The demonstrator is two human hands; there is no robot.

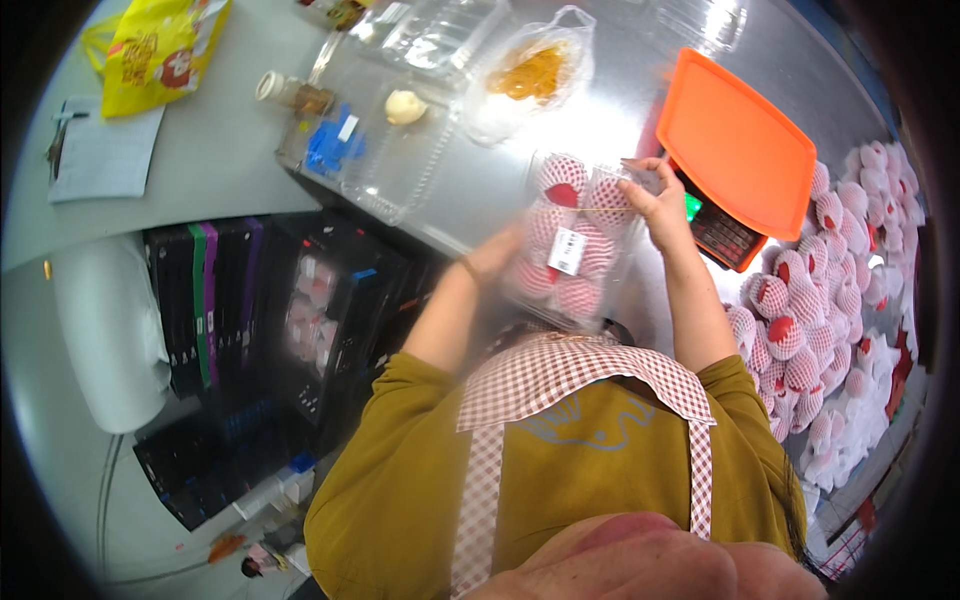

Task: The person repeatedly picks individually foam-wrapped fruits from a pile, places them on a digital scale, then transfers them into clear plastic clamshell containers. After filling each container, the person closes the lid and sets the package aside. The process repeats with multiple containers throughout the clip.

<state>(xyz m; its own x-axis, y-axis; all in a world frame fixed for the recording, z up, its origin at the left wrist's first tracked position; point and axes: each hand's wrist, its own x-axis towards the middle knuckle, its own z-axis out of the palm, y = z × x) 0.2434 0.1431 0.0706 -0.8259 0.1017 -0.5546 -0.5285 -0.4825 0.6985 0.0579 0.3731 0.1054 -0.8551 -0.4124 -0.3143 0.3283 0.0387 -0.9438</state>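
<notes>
A clear plastic clamshell box (568, 247) of red fruit in pinkish foam net sleeves is held up in front of my body. A rubber band crosses it, and a white printed label sits on its lid. My right hand (656, 196) grips the upper right corner with thumb and fingers. At the box's left side is my left hand (499, 251), blurred, its fingers partly hidden by the box. Right of my right hand stands a digital scale (721, 232) with an orange tray (735, 146).
Foam-netted fruit (817, 300) is heaped at the right. On the metal table lie a bag of rubber bands (536, 71), an open clear container (397, 165), a jar (292, 91) and blue scraps (330, 146). Black crates (225, 292) and another packed box (311, 315) are lower left.
</notes>
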